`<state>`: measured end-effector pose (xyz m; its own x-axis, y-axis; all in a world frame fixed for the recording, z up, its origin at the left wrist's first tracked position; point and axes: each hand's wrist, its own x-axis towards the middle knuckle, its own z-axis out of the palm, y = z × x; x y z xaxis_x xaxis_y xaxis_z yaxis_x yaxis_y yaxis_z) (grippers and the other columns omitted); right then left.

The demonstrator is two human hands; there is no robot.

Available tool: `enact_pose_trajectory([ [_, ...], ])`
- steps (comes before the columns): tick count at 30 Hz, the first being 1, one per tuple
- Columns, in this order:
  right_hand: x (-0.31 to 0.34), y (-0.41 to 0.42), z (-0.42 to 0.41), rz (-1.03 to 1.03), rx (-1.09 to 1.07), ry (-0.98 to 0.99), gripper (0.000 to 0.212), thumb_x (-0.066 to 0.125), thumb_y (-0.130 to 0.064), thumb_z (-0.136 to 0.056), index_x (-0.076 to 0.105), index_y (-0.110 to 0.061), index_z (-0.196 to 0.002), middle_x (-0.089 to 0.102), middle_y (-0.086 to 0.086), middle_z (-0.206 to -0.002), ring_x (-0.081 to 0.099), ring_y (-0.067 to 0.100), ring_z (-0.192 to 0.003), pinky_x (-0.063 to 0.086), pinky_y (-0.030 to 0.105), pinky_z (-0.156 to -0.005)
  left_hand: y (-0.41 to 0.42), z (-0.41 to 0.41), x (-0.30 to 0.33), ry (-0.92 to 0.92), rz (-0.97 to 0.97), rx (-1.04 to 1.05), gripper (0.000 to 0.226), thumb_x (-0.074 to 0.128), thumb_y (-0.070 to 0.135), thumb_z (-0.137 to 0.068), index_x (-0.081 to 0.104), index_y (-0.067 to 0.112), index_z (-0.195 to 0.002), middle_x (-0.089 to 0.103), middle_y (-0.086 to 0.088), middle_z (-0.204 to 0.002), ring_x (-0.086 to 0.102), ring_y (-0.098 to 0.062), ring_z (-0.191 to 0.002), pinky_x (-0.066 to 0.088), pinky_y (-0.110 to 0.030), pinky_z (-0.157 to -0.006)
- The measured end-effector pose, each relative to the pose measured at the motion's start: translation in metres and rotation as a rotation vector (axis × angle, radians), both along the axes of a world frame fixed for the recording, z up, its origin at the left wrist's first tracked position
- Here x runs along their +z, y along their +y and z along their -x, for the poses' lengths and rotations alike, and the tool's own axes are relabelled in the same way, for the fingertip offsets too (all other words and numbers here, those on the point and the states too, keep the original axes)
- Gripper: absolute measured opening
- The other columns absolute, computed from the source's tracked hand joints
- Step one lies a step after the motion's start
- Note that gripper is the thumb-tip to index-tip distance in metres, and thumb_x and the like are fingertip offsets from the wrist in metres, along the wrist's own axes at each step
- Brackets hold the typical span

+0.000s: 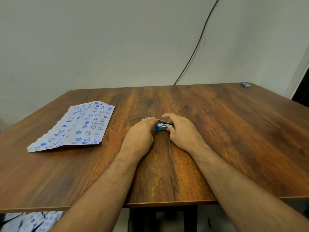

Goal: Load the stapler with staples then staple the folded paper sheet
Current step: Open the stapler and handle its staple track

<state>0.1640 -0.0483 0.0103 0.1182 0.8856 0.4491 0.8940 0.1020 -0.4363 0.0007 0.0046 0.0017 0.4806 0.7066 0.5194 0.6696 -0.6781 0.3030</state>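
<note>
1. Pale, bare wall fills the upper part of the head view, with a dark cable [197,47] running down it to the far edge of a wood-grain counter [217,131].
2. Both hands meet near the middle of the counter, resting low on the wood, forearms reaching in from the near edge.
3. A small blue and silver stapler [163,127] lies on the counter between them (its metal part faces up, though whether it is opened is hard to tell).
4. On the right, the right hand [182,131] is closed around the stapler's right end, fingers curled over the far side and thumb on the near side.
5. From the other side, the left hand [142,133] lies flat with fingers stretched out, its fingertips touching the stapler's blue left end; it grips nothing that can be seen.
6. A folded paper sheet [76,126] printed with blue smileys and hearts lies flat on the counter, well apart to the left of the hands.
7. At the far right corner of the counter sits a small blue box [245,84], too small to read.
8. More of the same printed paper [30,221] shows below the counter's near edge at lower left.
</note>
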Motion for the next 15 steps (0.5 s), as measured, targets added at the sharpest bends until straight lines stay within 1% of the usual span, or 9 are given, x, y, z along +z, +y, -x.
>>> enact_pose_trajectory([
  [3,-0.002,0.0,-0.002,-0.019,0.063,0.066,0.045,0.057,-0.005,-0.092,0.058,-0.031,-0.128,0.065,-0.002,-0.12,0.06,0.017,-0.113,0.048,0.035,-0.1,-0.005,0.001,0.006,-0.026,0.033,0.0,0.053,0.049,0.003,-0.095,0.052,0.021,-0.146,0.059,-0.001,-0.145,0.054,-0.019,-0.132,0.038,-0.028,-0.107],
  [5,-0.002,-0.001,-0.004,-0.013,0.111,0.179,0.043,0.055,-0.003,-0.093,0.061,-0.033,-0.123,0.067,-0.005,-0.113,0.061,0.01,-0.107,0.049,0.028,-0.093,-0.007,0.002,0.01,-0.034,0.063,-0.007,0.052,0.049,0.007,-0.098,0.049,0.022,-0.148,0.059,-0.001,-0.144,0.054,-0.019,-0.13,0.039,-0.029,-0.107],
  [7,0.0,0.0,-0.008,-0.001,0.115,0.325,0.039,0.054,-0.003,-0.095,0.066,-0.033,-0.118,0.07,-0.008,-0.098,0.063,0.003,-0.089,0.047,0.021,-0.08,-0.009,0.003,0.01,-0.041,0.09,-0.023,0.055,0.048,0.007,-0.098,0.044,0.024,-0.151,0.058,-0.001,-0.145,0.055,-0.019,-0.129,0.039,-0.031,-0.107],
  [8,0.0,0.001,-0.01,-0.002,0.099,0.392,0.037,0.054,-0.004,-0.096,0.069,-0.032,-0.115,0.07,-0.01,-0.091,0.062,0.0,-0.08,0.046,0.02,-0.076,-0.009,0.003,0.01,-0.05,0.112,-0.026,0.06,0.047,0.005,-0.097,0.04,0.025,-0.153,0.057,-0.001,-0.146,0.055,-0.02,-0.13,0.039,-0.033,-0.108],
  [10,-0.001,0.006,-0.016,-0.009,0.06,0.526,0.032,0.051,-0.008,-0.099,0.073,-0.028,-0.109,0.068,-0.013,-0.077,0.057,-0.002,-0.063,0.045,0.022,-0.069,-0.009,0.004,0.009,-0.058,0.161,-0.016,0.071,0.045,0.001,-0.094,0.027,0.028,-0.158,0.056,0.001,-0.148,0.055,-0.023,-0.131,0.041,-0.037,-0.11],
  [11,-0.002,0.008,-0.019,-0.007,0.042,0.589,0.031,0.049,-0.011,-0.1,0.075,-0.026,-0.106,0.065,-0.011,-0.069,0.054,0.0,-0.056,0.043,0.024,-0.064,-0.01,0.004,0.009,-0.053,0.172,-0.009,0.074,0.043,-0.001,-0.093,0.025,0.029,-0.159,0.056,0.001,-0.148,0.055,-0.023,-0.13,0.042,-0.038,-0.109],
  [13,0.001,0.01,-0.021,0.029,0.021,0.696,0.028,0.048,-0.019,-0.1,0.076,-0.023,-0.1,0.062,-0.005,-0.062,0.049,0.005,-0.049,0.039,0.025,-0.057,-0.01,0.003,0.008,-0.031,0.167,-0.01,0.073,0.041,-0.002,-0.089,0.034,0.028,-0.155,0.06,0.0,-0.143,0.057,-0.024,-0.128,0.044,-0.036,-0.105],
  [15,0.006,0.011,-0.02,0.072,0.042,0.788,0.023,0.057,-0.033,-0.094,0.078,-0.021,-0.094,0.065,-0.001,-0.067,0.048,0.008,-0.053,0.037,0.025,-0.055,-0.01,0.002,0.008,-0.011,0.153,-0.015,0.07,0.041,-0.003,-0.087,0.044,0.028,-0.149,0.066,0.0,-0.135,0.061,-0.023,-0.124,0.046,-0.035,-0.1],
])
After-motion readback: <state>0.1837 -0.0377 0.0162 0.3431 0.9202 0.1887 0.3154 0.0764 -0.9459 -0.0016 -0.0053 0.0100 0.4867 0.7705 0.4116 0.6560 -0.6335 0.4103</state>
